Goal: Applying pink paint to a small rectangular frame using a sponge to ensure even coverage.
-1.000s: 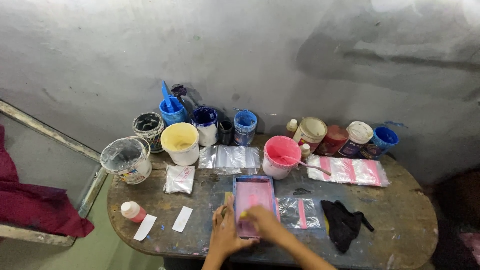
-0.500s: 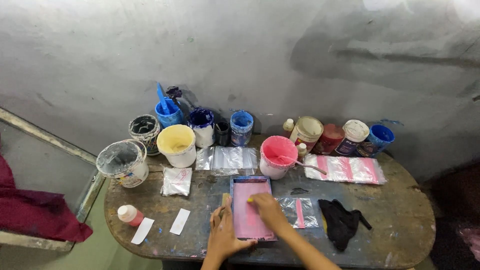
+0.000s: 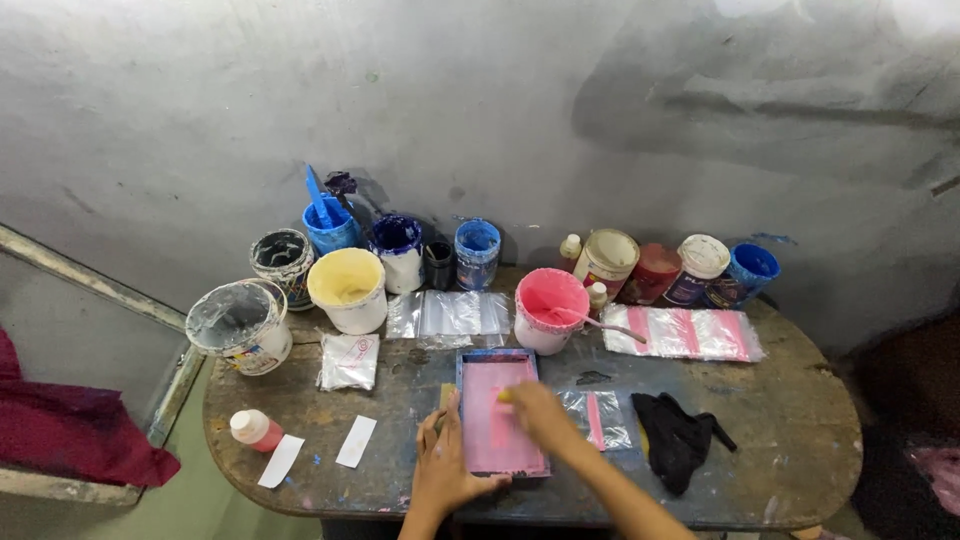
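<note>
Pink screen frame under right hand, left hand steadying edge

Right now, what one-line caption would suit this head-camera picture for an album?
Two hands, left hand and right hand, press on a pink-inked printing frame on a paint-stained table lined with paint pots.

Both forearms cut off by the bottom edge, right hand blurred over the pink-coated blue-framed printing screen, small yellowish tool under it too blurred to identify, maroon cloth cropped at left edge, worn wooden tabletop front rim cut off below
</note>
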